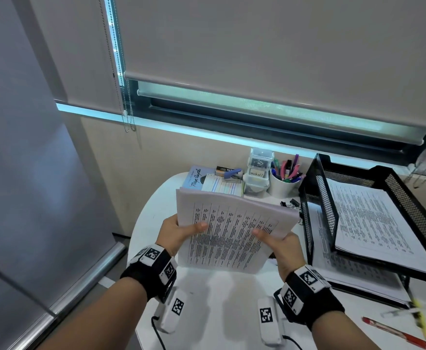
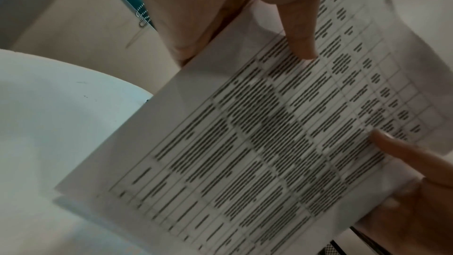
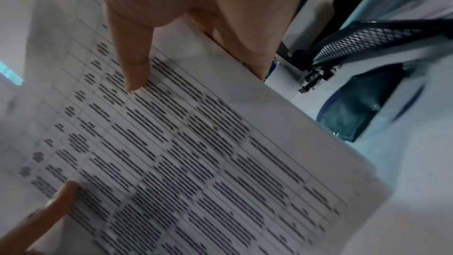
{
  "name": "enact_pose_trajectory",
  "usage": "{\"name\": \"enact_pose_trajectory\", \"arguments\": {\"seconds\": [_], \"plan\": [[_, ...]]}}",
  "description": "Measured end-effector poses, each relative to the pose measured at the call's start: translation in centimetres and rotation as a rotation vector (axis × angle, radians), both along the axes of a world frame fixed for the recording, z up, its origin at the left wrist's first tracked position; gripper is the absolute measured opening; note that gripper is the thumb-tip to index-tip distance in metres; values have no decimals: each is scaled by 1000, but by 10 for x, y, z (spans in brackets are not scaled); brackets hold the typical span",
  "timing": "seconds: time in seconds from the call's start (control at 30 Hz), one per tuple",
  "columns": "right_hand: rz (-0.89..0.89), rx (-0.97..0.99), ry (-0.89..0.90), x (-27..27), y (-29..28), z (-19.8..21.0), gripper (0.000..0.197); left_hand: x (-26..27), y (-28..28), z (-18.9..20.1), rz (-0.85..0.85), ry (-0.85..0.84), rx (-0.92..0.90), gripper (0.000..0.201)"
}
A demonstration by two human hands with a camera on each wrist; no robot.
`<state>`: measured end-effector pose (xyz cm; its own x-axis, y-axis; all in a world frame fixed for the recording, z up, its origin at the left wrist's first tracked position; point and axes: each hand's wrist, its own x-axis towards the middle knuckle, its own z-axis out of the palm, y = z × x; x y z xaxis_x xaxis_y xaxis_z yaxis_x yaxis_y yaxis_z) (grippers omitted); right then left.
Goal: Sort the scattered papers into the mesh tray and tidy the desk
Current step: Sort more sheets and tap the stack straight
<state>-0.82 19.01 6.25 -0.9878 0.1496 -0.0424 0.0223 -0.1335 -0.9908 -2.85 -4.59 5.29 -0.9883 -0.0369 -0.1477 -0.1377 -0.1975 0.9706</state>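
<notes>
A stack of printed table sheets [image 1: 229, 231] is held up above the white desk [image 1: 222, 294], tilted toward me. My left hand [image 1: 179, 232] grips its left edge, thumb on top. My right hand [image 1: 275, 241] grips its right edge the same way. The left wrist view shows the stack [image 2: 257, 143] with my left hand [image 2: 245, 16] on it, thumb pressed on the print. In the right wrist view the stack [image 3: 196, 152] is pinched by my right hand [image 3: 183, 26]. The black two-tier mesh tray [image 1: 408, 198] stands to the right, papers lying in both tiers.
Behind the stack are a book pile [image 1: 206, 183], small clear drawers [image 1: 257, 170] and a white pen cup [image 1: 285, 180]. Binder clips [image 1: 291, 203] lie by the tray. A red pen [image 1: 393, 332] and a yellow highlighter [image 1: 422, 322] lie at the front right. A window wall stands beyond the desk.
</notes>
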Motion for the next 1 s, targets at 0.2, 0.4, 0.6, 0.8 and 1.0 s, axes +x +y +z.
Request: {"name": "enact_pose_trajectory", "arguments": {"seconds": [0.2, 0.4, 0.6, 0.8, 1.0], "plan": [[-29, 41, 21, -3, -5, 17, 12, -4, 3, 9, 40, 26, 23, 22], [-36, 43, 81, 0, -4, 30, 15, -3, 1, 26, 10, 112, 11, 43], [-52, 0, 132, -4, -8, 34, 46, -10, 9, 46, 179, 205, 105, 30], [-113, -118, 74, -9, -11, 34, 43, -13, 20, 52, 269, 172, 145, 35], [-152, -143, 63, -11, -12, 45, 25, -11, 19, 53, 90, 194, 81, 24]]}}
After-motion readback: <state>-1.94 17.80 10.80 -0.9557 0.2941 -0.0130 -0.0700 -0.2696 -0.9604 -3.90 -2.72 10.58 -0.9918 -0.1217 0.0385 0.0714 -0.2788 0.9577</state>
